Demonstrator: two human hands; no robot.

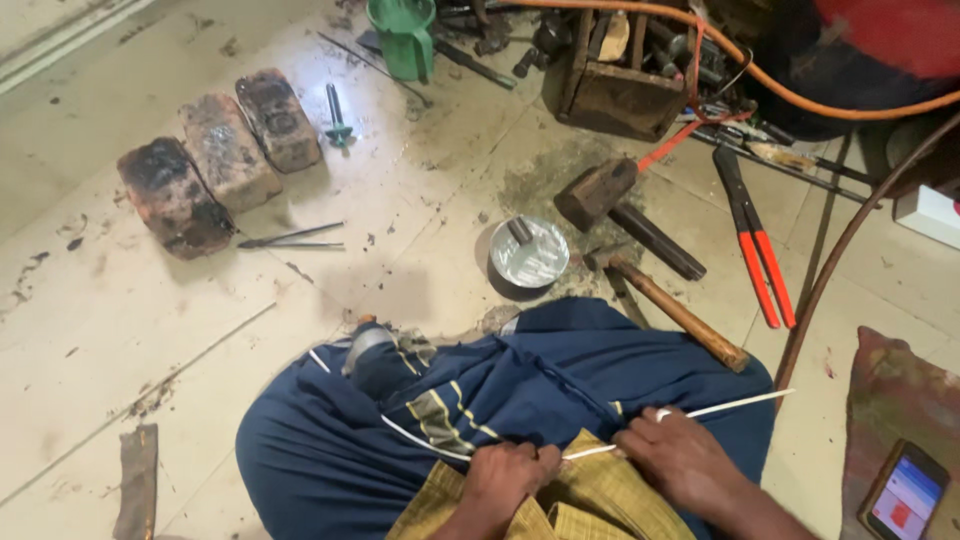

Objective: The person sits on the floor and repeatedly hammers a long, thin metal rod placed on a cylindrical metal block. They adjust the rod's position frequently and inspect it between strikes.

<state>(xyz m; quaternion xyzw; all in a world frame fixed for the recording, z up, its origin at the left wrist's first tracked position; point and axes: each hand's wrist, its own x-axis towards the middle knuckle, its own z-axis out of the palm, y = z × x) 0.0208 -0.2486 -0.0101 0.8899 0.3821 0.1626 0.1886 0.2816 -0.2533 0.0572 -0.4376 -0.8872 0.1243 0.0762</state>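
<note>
I sit on the floor with a dark blue striped cloth over my lap. Across it lies a thin white rod or tube, running from lower left to upper right. My left hand is closed on the rod near its middle. My right hand grips the same rod a little further right, with a ring on one finger. The rod's right end sticks out past my knee.
Three blackened bricks lie at the left with metal tweezers beside them. A small metal bowl, two hammers, red-handled cutters, a wooden tool box, a green jug and an orange hose lie ahead. A phone rests at the right.
</note>
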